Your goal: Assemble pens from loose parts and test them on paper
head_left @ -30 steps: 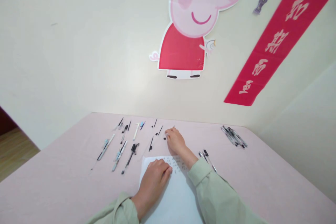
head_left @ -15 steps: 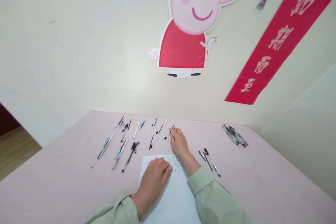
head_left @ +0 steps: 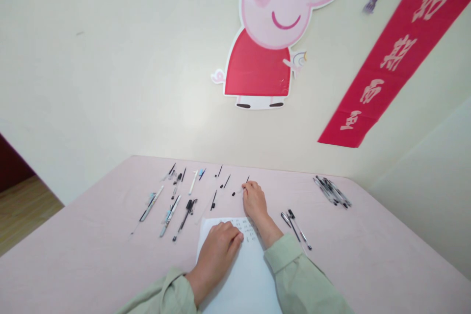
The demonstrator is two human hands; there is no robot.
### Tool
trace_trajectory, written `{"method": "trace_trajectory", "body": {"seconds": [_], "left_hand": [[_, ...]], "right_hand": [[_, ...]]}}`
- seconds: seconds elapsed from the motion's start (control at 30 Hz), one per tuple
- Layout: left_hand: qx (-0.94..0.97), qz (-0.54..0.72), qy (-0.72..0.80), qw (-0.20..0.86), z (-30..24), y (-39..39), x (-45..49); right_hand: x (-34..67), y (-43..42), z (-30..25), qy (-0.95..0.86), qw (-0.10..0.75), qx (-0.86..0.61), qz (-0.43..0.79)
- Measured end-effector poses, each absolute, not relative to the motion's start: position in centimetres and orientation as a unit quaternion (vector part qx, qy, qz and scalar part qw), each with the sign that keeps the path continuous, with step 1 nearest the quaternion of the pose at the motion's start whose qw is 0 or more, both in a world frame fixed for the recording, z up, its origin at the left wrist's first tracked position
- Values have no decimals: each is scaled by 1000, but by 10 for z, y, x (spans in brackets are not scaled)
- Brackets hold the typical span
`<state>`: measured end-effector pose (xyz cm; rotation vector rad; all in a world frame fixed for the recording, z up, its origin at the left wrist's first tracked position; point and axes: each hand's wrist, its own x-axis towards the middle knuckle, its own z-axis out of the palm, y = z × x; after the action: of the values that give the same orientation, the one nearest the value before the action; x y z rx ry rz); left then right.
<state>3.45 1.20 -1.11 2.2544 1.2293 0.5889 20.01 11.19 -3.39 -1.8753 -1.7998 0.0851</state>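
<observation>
My left hand point(head_left: 217, 248) lies flat, fingers together, on a white sheet of paper point(head_left: 239, 274) with small writing near its top. Beyond the sheet, my right hand point(head_left: 253, 199) reaches forward, its fingertips pinched on a thin pen part point(head_left: 246, 182) that lies on the pink table point(head_left: 91, 235). A small black cap point(head_left: 233, 194) sits just left of that hand. Both arms wear pale green sleeves.
Several pens and loose pen parts point(head_left: 172, 201) lie in rows on the table's left half. Two pens point(head_left: 296, 225) rest right of my right wrist. A bundle of dark pens point(head_left: 331, 191) lies at the far right. A cartoon pig sticker point(head_left: 272, 34) and red banner point(head_left: 390, 59) hang on the wall.
My right hand has slid a little to the right along the table, fingertips still on the thin pen part. The left hand has stayed on the paper.
</observation>
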Motion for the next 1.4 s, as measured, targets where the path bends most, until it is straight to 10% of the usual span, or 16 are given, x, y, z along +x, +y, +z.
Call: {"method": "trace_trajectory", "body": {"seconds": [0.67,1.07,1.4], "left_hand": [[811,258,452,268,-16,12,35],[513,490,485,512,-25,36,32],[492,516,472,519,-17,38,28]], "right_hand": [[228,109,-31,-564,306,-762,82],[167,92,-22,-626,445,-518,377],[155,75,-18,-627,390,-353,574]]}}
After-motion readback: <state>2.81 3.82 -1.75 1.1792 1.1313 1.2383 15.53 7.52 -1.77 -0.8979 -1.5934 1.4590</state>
